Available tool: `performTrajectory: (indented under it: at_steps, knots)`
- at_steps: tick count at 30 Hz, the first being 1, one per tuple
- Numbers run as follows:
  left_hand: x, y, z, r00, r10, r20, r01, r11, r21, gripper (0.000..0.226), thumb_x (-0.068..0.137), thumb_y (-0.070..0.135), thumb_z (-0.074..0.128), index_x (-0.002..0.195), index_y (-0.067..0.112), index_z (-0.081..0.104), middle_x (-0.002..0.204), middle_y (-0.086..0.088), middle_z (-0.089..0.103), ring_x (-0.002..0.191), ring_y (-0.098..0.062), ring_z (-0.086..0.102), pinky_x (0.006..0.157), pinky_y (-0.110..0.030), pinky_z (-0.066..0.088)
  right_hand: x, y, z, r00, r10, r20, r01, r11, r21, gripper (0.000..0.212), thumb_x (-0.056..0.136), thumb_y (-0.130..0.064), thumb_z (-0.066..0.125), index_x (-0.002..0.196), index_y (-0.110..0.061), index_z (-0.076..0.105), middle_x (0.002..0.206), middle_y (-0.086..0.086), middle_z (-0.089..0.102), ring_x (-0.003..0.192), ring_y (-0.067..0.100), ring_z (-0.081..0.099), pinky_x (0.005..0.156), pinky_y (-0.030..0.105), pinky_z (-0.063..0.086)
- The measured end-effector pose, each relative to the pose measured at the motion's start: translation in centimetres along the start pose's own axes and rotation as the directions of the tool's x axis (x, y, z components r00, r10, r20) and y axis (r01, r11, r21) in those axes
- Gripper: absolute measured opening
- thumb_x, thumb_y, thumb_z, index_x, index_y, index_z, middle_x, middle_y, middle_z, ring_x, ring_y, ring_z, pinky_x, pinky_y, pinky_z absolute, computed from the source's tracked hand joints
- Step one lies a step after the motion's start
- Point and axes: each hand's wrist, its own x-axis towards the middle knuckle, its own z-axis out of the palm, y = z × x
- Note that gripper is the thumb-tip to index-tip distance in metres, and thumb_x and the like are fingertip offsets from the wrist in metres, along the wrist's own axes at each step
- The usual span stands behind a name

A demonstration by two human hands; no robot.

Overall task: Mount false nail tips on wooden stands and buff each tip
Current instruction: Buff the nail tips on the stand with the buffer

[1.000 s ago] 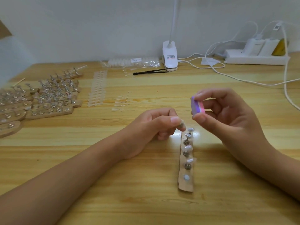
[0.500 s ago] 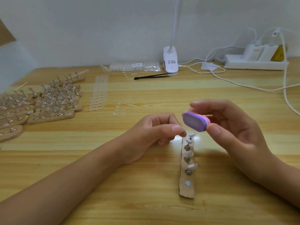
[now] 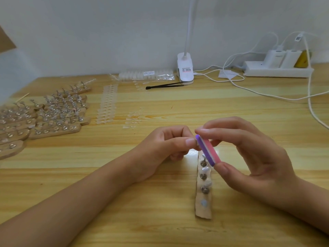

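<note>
The right hand (image 3: 249, 154) pinches the pink-and-purple buffer block (image 3: 208, 152), now swung down edge-on against the far tip that the left hand (image 3: 167, 148) steadies between pinched fingers on the wooden stand (image 3: 203, 209); buffing looks begun.

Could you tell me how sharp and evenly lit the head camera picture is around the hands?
Head view: soft overall; the buffer block in the right hand is slightly smeared; glare whitens the table beside the wooden stand, under the left hand; the wall edge bows from the wide lens.
</note>
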Motion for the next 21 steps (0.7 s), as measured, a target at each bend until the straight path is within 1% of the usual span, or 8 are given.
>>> performTrajectory:
  at_steps: [2,4,6,9,12,16,19,21]
  knots:
    - [0.04,0.00,-0.08,1.000,-0.010,-0.008,0.010,1.000,-0.019,0.045,0.072,0.034,0.064,0.086,-0.008,0.058,0.065,0.011,0.056,0.055,-0.002,0.040,0.054,-0.011,0.036,0.18,0.24,0.19,1.000,0.013,-0.015,-0.013,1.000,0.008,0.037,0.086,-0.017,0.064,0.122,-0.011,0.057,0.118,0.006,0.059,0.110,0.029,0.058,0.087,0.035,0.049]
    - [-0.02,0.08,-0.03,1.000,0.003,-0.012,-0.003,0.999,-0.046,0.022,0.070,0.034,0.064,0.073,0.012,0.063,0.062,0.010,0.051,0.054,-0.003,0.039,0.052,-0.012,0.035,0.41,0.51,0.23,0.999,0.032,-0.038,-0.032,0.999,0.008,0.038,0.085,-0.019,0.067,0.120,-0.013,0.056,0.116,0.005,0.058,0.110,0.030,0.057,0.089,0.039,0.049]
    - [-0.01,0.18,0.05,1.000,0.013,-0.023,-0.015,0.997,-0.076,0.010,0.070,0.033,0.065,0.065,0.024,0.062,0.060,0.011,0.051,0.052,-0.003,0.038,0.051,-0.012,0.035,0.33,0.59,0.27,1.000,0.000,-0.031,-0.002,0.999,-0.036,0.038,0.083,-0.020,0.071,0.117,-0.014,0.055,0.114,0.007,0.056,0.108,0.030,0.057,0.088,0.041,0.049]
    - [0.00,0.11,-0.03,1.000,0.024,-0.008,-0.025,0.996,-0.082,0.007,0.070,0.031,0.065,0.067,0.026,0.061,0.060,0.011,0.050,0.052,-0.003,0.039,0.052,-0.012,0.035,0.20,0.77,0.31,0.999,-0.041,-0.027,0.039,0.995,-0.097,0.039,0.081,-0.021,0.074,0.115,-0.014,0.056,0.112,0.006,0.054,0.107,0.028,0.058,0.088,0.039,0.048]
    - [0.03,0.19,-0.05,0.999,0.030,0.030,-0.028,0.998,-0.052,0.004,0.071,0.031,0.065,0.068,0.028,0.063,0.062,0.012,0.052,0.054,-0.002,0.040,0.053,-0.011,0.036,0.47,0.79,0.23,0.995,-0.007,-0.095,0.001,0.998,-0.061,0.038,0.080,-0.018,0.073,0.114,-0.014,0.055,0.113,0.004,0.053,0.106,0.029,0.057,0.087,0.042,0.050]
    - [0.07,0.08,-0.16,0.999,0.032,0.031,-0.031,0.999,-0.044,0.007,0.071,0.034,0.065,0.069,0.028,0.062,0.062,0.010,0.052,0.057,-0.006,0.040,0.054,-0.014,0.036,0.18,0.55,0.54,0.994,-0.113,-0.004,0.111,0.979,-0.173,0.037,0.081,-0.021,0.076,0.113,-0.015,0.058,0.112,0.002,0.054,0.108,0.019,0.058,0.091,0.028,0.045]
    - [0.04,-0.01,-0.23,0.999,0.034,0.033,-0.033,0.998,-0.046,0.007,0.071,0.034,0.066,0.070,0.028,0.063,0.064,0.010,0.053,0.058,-0.005,0.040,0.055,-0.013,0.037,0.44,0.68,0.24,0.997,-0.046,-0.065,0.038,0.992,-0.122,0.038,0.079,-0.019,0.076,0.112,-0.013,0.057,0.112,0.004,0.053,0.105,0.024,0.058,0.087,0.035,0.049]
    - [0.05,-0.10,-0.23,0.998,0.049,0.042,-0.047,0.998,-0.042,0.005,0.072,0.033,0.066,0.072,0.029,0.063,0.065,0.012,0.056,0.058,-0.004,0.043,0.056,-0.013,0.037,0.39,0.72,0.19,0.996,-0.078,-0.043,0.071,0.987,-0.145,0.037,0.079,-0.020,0.077,0.111,-0.014,0.058,0.111,0.004,0.053,0.105,0.022,0.058,0.089,0.031,0.046]
